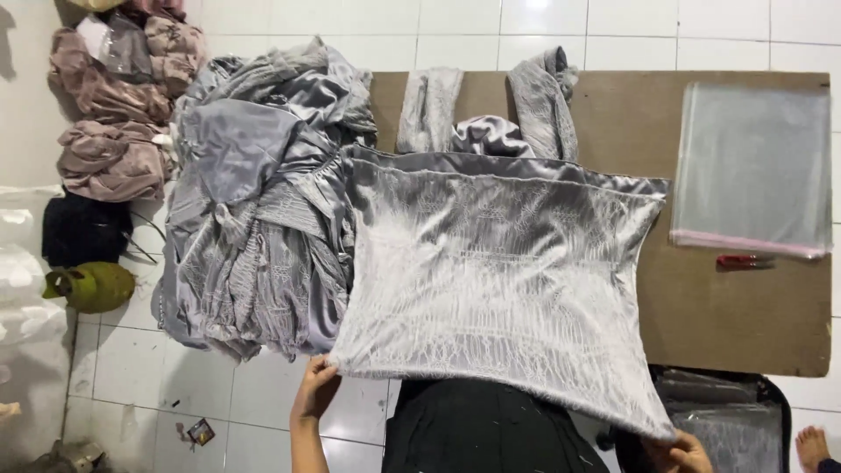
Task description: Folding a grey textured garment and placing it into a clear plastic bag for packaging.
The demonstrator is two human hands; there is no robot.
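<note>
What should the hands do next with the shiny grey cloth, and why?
Probably lay it flat on the brown board: the left hand and right hand each pinch a near corner of the silver satin garment, whose near edge hangs off the board.

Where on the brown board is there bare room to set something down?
Bare brown board lies below the clear plastic bag and small red tool, right of the silver-grey satin garment. The left is crowded by the heap of grey garments.
</note>
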